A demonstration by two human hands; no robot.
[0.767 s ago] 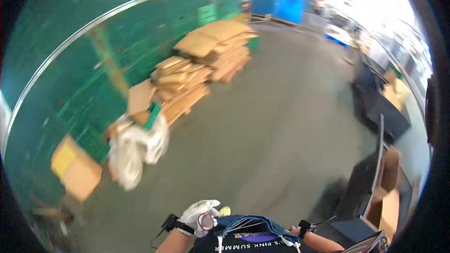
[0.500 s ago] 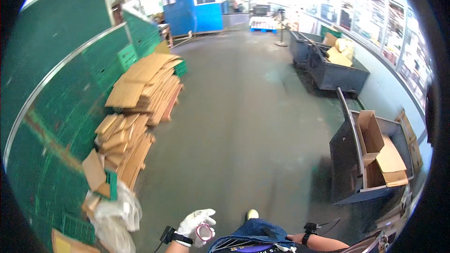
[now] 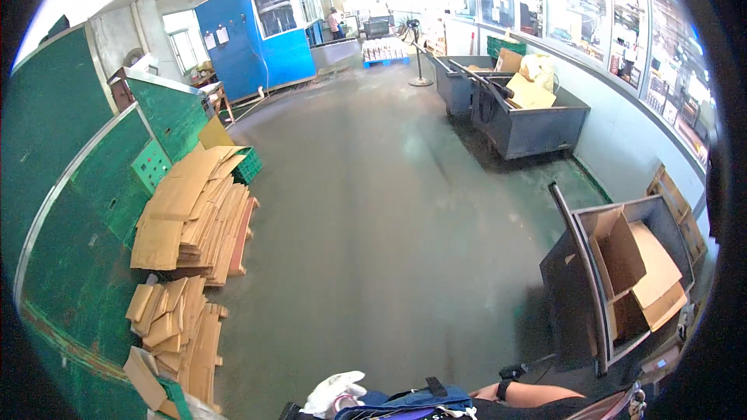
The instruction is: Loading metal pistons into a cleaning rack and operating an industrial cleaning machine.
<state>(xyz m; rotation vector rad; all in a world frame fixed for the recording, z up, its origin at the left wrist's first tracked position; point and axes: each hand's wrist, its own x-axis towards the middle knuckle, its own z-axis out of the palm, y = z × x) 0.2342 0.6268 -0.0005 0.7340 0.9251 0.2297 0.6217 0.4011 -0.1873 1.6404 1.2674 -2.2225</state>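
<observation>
At the lower edge, my left hand (image 3: 333, 393) wears a white glove and is close to my waist. Its fingers are curled around a white glove (image 3: 348, 402) with a thin red-edged cuff, partly cut off by the frame. My bare right hand (image 3: 486, 392) is against the blue cloth (image 3: 432, 400) at my waist, with a black band around the wrist. The fingers of that hand are hidden by the cloth, so whether they grip it does not show.
Stacked flattened cardboard (image 3: 183, 206) lies on pallets along the green wall (image 3: 74, 210) at left. On the right stand a dark metal bin (image 3: 572, 272) holding boxes and further grey bins (image 3: 545, 131). A pedestal fan (image 3: 419, 54), a blue booth (image 3: 249, 39) and a person (image 3: 335, 23) are farther off.
My view has swung slightly left and up, bringing more of the blue booth into sight. Both hands sit lower in the picture; the left has come in toward my waist.
</observation>
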